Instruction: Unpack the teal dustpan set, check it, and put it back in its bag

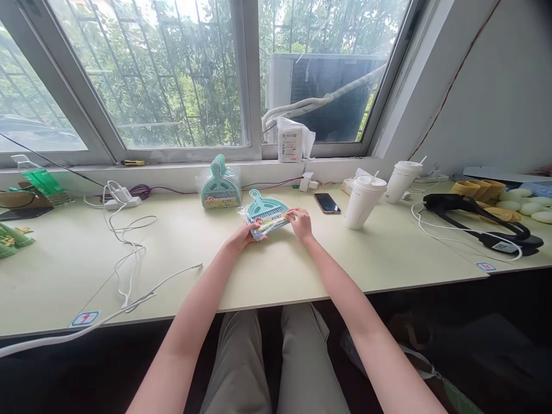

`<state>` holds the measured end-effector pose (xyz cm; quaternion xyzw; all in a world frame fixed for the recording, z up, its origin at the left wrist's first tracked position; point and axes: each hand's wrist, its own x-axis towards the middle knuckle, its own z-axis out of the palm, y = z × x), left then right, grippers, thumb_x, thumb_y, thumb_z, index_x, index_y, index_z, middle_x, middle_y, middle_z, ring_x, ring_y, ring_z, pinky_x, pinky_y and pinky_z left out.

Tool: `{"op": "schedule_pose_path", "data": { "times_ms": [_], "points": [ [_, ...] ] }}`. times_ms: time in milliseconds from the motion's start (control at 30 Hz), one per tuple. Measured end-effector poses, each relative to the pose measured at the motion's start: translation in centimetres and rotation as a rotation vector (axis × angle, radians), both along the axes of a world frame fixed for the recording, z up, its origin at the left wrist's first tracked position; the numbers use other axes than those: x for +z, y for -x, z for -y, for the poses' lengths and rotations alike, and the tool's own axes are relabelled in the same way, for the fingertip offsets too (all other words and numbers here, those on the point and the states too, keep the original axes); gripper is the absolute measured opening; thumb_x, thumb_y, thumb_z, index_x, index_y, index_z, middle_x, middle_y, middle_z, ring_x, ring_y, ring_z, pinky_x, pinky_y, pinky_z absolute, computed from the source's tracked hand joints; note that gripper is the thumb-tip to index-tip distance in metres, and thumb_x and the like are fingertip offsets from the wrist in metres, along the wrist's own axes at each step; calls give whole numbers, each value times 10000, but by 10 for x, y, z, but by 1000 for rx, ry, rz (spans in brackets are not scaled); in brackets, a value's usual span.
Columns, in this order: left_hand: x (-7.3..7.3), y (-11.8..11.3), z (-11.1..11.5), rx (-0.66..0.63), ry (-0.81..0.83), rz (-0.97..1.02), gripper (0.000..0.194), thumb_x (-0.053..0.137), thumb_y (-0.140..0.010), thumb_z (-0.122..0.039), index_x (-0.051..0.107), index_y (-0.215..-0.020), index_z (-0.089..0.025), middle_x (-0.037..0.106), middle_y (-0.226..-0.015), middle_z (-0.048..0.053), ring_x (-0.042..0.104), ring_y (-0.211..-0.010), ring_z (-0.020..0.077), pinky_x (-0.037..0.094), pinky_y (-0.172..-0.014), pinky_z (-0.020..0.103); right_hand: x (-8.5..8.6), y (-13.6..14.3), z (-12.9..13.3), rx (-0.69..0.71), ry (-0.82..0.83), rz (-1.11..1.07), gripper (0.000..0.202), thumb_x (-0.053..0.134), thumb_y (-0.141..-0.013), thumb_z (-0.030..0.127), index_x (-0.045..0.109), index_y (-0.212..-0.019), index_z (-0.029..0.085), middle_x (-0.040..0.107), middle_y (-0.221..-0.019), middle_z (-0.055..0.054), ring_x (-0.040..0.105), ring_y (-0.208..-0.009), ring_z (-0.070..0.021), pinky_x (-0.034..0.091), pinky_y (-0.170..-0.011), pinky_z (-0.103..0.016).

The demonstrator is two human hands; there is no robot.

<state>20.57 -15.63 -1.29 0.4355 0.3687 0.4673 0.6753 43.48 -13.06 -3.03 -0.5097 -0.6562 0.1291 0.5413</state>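
1. Left hand [242, 236] and right hand [301, 223] both clamp the packaged teal mini dustpan set [265, 213].
2. It lies on the worktop [276, 270], mid-desk.
3. A stack of identical dustpan sets [219, 185] stands just behind.

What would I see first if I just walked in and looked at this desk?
Two hands, the left hand and the right hand, hold a small teal dustpan set in a plastic bag at the middle of the pale desk. A pile of more dustpan sets stands just behind it by the window, and two white cups with straws stand to the right beside a phone.
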Motion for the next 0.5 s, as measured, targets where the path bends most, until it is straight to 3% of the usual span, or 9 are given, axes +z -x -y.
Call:
{"op": "schedule_pose_path", "data": {
  "times_ms": [200,300,400,500],
  "points": [
    [-3,-5,6,-141,-51,-74,579,763,-679,-233,479,-1183,-218,664,-1103,116,697,-737,210,622,-594,375,0,-14,-8,-70,26,-190,219,615,-795,453,650,-757,241,673,-945,-77,582,-979,-257,404,-986,-421],
    [-4,-8,5,-152,-67,-60,546,740,-692,-237,501,-1182,-204,667,-1095,120,693,-703,199,611,-597,358,9,-19,-6,-55,69,-390,433,455,-856,612,654,-759,240,690,-968,-66,603,-993,-240,405,-999,-406],
    [-2,-5,-1,-29,-40,-33,473,703,-697,-214,543,-1138,-160,685,-988,117,667,-644,178,600,-596,333,21,-19,4,154,65,-472,576,340,-878,690,700,-886,240,694,-1103,-60,576,-1134,-229,377,-1055,-398],
    [1,3,-6,138,27,3,435,675,-699,-186,554,-1114,-133,671,-838,85,621,-539,140,564,-517,273,26,-15,13,396,116,-337,506,656,-743,636,688,-1105,284,618,-1309,-48,508,-1270,-242,377,-1068,-409]
  ]
}}
